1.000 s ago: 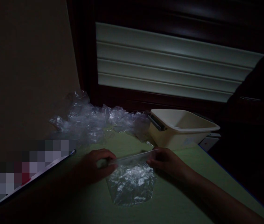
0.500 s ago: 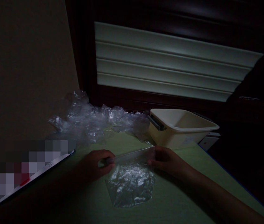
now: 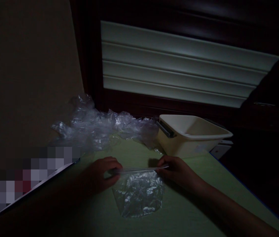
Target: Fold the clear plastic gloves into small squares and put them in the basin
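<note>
A clear, crinkled plastic bag [image 3: 140, 194] lies on the green tabletop [image 3: 193, 210], its far edge raised and drawn into a narrow straight band between my hands. My left hand [image 3: 108, 171] pinches the left end of that band between thumb and fingers. At the right end, my right hand [image 3: 170, 168] grips the same edge, with a bit of film poking out past the fingertips. The lower part of the bag hangs loose toward me and catches the light. Dim light hides much of my left forearm.
Heaped clear plastic bags [image 3: 100, 128] lie along the back left, against the wall. A cream plastic tub [image 3: 186, 144] with dark handles stands at the back right. Beyond is a dark-framed louvred panel [image 3: 178, 65]. A partly blurred flat item [image 3: 43, 181] sits at the left.
The bag's top flap, standing up as a broad strip before, is now folded down into a thin band. My right hand has shifted slightly, its fingers now over the folded edge.
</note>
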The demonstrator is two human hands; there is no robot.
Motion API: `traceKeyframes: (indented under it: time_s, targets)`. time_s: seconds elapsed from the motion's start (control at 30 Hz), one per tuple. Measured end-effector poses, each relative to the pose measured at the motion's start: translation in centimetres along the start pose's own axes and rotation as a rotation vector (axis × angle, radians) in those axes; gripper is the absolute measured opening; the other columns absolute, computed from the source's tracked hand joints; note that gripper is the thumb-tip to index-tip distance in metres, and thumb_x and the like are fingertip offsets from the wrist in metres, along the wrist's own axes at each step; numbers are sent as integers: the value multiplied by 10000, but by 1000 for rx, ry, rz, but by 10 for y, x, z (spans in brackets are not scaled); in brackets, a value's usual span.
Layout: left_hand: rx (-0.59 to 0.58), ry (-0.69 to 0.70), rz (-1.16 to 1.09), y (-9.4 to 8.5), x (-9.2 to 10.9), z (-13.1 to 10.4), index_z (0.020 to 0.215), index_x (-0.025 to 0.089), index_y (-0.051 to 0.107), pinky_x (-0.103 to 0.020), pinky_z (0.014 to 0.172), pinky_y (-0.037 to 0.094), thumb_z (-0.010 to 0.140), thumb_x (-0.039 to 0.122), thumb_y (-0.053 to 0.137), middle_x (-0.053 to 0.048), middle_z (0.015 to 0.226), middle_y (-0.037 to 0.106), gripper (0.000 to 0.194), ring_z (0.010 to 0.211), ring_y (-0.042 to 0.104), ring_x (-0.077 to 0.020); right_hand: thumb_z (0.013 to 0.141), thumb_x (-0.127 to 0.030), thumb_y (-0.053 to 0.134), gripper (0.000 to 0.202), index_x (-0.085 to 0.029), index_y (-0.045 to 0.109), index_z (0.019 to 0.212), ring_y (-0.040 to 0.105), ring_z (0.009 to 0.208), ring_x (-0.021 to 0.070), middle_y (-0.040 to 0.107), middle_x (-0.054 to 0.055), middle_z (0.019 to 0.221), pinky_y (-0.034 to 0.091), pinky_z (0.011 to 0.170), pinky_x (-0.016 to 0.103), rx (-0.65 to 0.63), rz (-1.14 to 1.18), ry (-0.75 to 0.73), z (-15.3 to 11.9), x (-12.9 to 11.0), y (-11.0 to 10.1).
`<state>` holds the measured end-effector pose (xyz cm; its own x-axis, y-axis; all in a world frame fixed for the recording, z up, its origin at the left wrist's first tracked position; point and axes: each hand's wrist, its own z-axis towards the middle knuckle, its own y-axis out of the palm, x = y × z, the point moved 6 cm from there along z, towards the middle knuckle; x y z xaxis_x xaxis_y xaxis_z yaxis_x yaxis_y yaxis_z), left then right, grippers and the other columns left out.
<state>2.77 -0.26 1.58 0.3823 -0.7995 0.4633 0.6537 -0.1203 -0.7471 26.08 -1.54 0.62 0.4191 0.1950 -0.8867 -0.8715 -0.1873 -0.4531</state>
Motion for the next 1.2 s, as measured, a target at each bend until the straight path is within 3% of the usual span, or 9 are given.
traceKeyframes:
  time_s: [0.13,0.23,0.37,0.5,0.7,0.8,0.87,1.07,1.2]
  targets:
    - [-27,58,24,0,4,1,787,178,594,-229,640,415,814,122,443,-19,757,603,163,717,563,-143,633,-49,574,147,-169,602,713,567,641,137,619,-11,686,421,593,243,-26,-32,-32,-1,-4,2]
    - [-72,104,100,-1,12,1,805,173,591,-237,649,412,803,66,431,-21,761,603,192,736,550,-154,640,-18,558,176,-165,615,720,592,683,149,635,0,717,437,618,254,-32,-50,-52,-2,-6,3]
    - [-141,102,165,-1,18,2,824,166,586,-241,672,417,795,23,445,-23,793,602,202,765,547,-160,686,-79,601,134,-161,623,790,625,733,177,658,33,793,482,661,295,-68,-71,-65,-6,-9,2]
    - [-129,136,180,-2,22,2,819,156,579,-238,669,407,797,11,448,-22,787,591,197,757,537,-158,729,-125,581,265,-187,597,986,636,949,221,665,86,1059,504,825,385,-114,-91,-119,-12,-19,0]
    - [-162,117,261,0,23,1,821,165,578,-236,674,394,819,1,461,-12,799,588,202,761,525,-157,870,-227,453,324,-243,568,1172,559,1131,277,620,102,1207,437,950,462,19,-277,-388,-26,-49,-6]
    - [-207,145,359,3,25,-1,815,164,579,-249,680,391,815,-5,493,-11,804,590,190,747,519,-161,907,-259,385,385,-218,516,1267,536,1155,277,591,121,1256,425,965,456,-48,-446,-583,-38,-66,10]
    - [-225,164,417,5,27,-2,798,160,577,-262,679,387,797,-13,526,-12,800,591,180,739,514,-168,913,-261,392,410,-165,492,1299,522,1177,276,572,152,1286,415,984,450,-87,-552,-632,-44,-72,23]
    - [-197,214,527,8,27,-2,778,172,570,-293,667,370,795,0,543,-4,788,584,175,725,508,-177,907,-477,475,645,-104,380,1425,346,1347,318,384,200,1460,236,1109,509,-377,-708,-490,-49,-64,53]
    - [-197,231,566,11,22,-3,803,176,566,-306,668,365,781,6,535,-6,806,589,175,734,509,-185,908,-516,465,644,-102,430,1400,343,1347,329,381,216,1457,218,1110,513,-443,-715,-451,-49,-61,54]
